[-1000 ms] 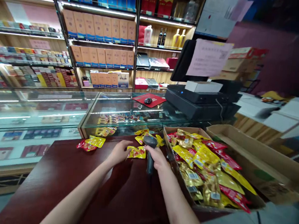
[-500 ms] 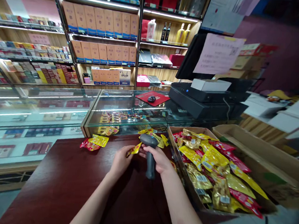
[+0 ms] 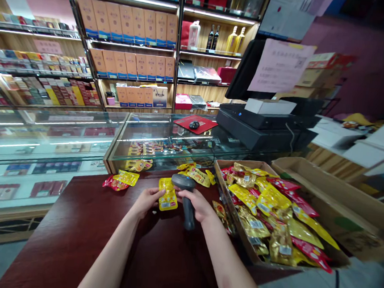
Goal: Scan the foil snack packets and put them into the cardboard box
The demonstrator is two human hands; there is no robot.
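Note:
Between finger and thumb, my left hand (image 3: 148, 201) pinches a yellow snack packet (image 3: 167, 196) by its left edge, its broad face and barcode label turned toward me. My right hand (image 3: 200, 204) is wrapped round the handle of a dark grey barcode scanner (image 3: 188, 212). The scanner's head sits just beside the packet's upper right side. Both are held above the dark red-brown table (image 3: 80, 224). Beyond the scanner lie several yellow packets (image 3: 200, 176). To the left, a red packet (image 3: 113, 183) lies partly under a yellow one (image 3: 127, 177).
An open cardboard box (image 3: 253, 252) full of red, yellow and gold packets stands at the right. Behind the table is a glass display case (image 3: 139, 132) with a mouse (image 3: 194, 125) on a red mat. A black cash register (image 3: 247, 126) stands at back right.
My left hand has moved slightly left and turned the yellow packet from edge-on to face me. The scanner has shifted a little left in my right hand.

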